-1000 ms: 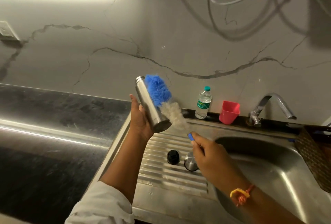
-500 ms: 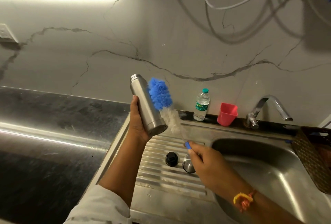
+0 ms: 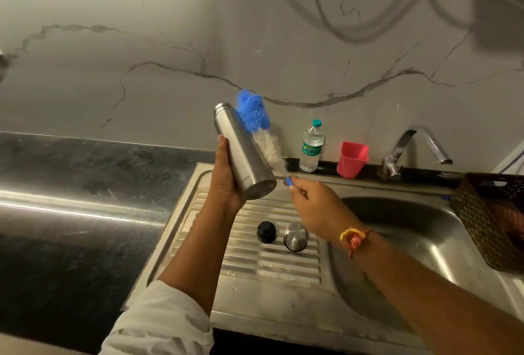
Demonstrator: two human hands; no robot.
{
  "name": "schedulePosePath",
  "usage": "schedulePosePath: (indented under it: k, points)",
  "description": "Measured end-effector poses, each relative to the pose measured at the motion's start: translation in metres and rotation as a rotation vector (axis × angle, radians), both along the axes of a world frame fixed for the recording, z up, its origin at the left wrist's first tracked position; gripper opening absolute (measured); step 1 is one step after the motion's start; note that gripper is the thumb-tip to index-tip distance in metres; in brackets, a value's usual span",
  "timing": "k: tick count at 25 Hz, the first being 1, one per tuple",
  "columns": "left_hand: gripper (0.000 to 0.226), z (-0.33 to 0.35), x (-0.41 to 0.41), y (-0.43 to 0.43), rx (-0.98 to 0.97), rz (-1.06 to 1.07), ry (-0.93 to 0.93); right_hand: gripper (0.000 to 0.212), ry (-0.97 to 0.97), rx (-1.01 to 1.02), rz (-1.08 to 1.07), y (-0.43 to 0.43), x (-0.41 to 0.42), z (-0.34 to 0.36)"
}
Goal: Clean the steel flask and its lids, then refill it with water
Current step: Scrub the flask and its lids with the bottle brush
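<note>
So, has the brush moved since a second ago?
Yes. The brush has gone up, away from the steel lid; its blue tip now tops the flask.

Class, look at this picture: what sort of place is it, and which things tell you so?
Most likely a home kitchen: a steel sink with a drainboard, a tap behind it, and a dark countertop alongside.

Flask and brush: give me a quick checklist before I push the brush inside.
1. Left hand grips flask: ok.
2. Flask mouth uncapped, black lid and steel lid on the drainboard: ok.
3. Right hand pinches brush handle: ok.
4. Brush lined up with the mouth: not ok, it lies alongside the flask.
5. Soap or water inside: cannot tell.
</note>
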State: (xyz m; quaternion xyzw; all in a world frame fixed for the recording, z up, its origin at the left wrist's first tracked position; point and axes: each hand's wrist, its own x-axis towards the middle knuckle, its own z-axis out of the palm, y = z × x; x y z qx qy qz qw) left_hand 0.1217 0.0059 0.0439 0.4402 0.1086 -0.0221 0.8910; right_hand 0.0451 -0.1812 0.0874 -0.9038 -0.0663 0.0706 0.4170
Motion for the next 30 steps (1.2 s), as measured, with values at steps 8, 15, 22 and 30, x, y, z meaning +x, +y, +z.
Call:
schedulePosePath:
  k: [8, 15, 22, 30]
  points:
    - [0.071, 0.002, -0.005, -0.015, -0.064, -0.029, 0.016, 0.020, 0.039, 0.029, 0.041, -0.037, -0.012, -0.009]
    - [0.078, -0.001, -0.018, -0.038, -0.081, -0.133, 0.094, 0.033, -0.026, 0.071, -0.038, -0.098, -0.003, -0.014]
    - [0.085, -0.001, -0.033, -0.073, 0.389, -0.284, 0.021, 0.025, 0.279, 0.401, -0.058, -0.120, 0.000, -0.013]
    - [0.073, 0.017, -0.026, -0.059, 0.715, -0.388, 0.039, 0.026, 0.401, 0.507, 0.000, -0.153, 0.006, -0.003]
